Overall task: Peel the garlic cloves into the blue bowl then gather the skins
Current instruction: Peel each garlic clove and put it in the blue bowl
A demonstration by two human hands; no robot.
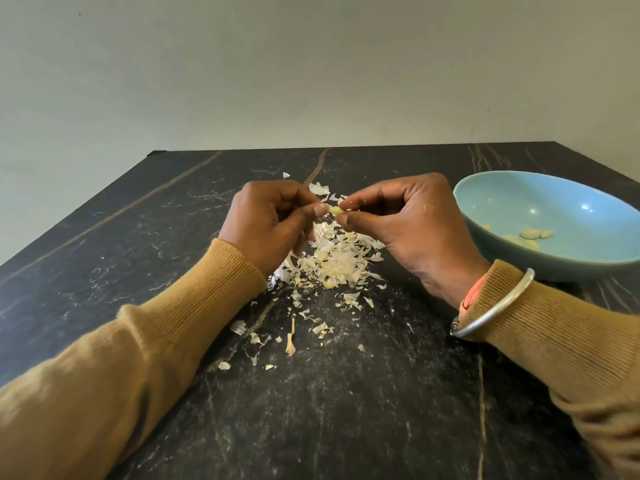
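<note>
Pinching a small garlic clove (pixel 335 210) from both ends, the fingertips (pixel 320 210) of the left hand (pixel 266 220) and those of the right hand (pixel 405 220) are curled in tight, thumb against forefinger on each side, so the clove bridges the narrow gap between the two grips. It looks light and firm, and probably turns slick once bare, so a hold at the tips, leaving the flank free for a nail to lift the skin, seems safest. Straight below the fingers lies a heap of skins (pixel 332 261), papery and brittle by the look of them, likely to scatter at a breath, with stray flakes trailing nearer the person. Out past the right hand sits the blue bowl (pixel 554 199), a few peeled cloves (pixel 535 233) in its bottom.
</note>
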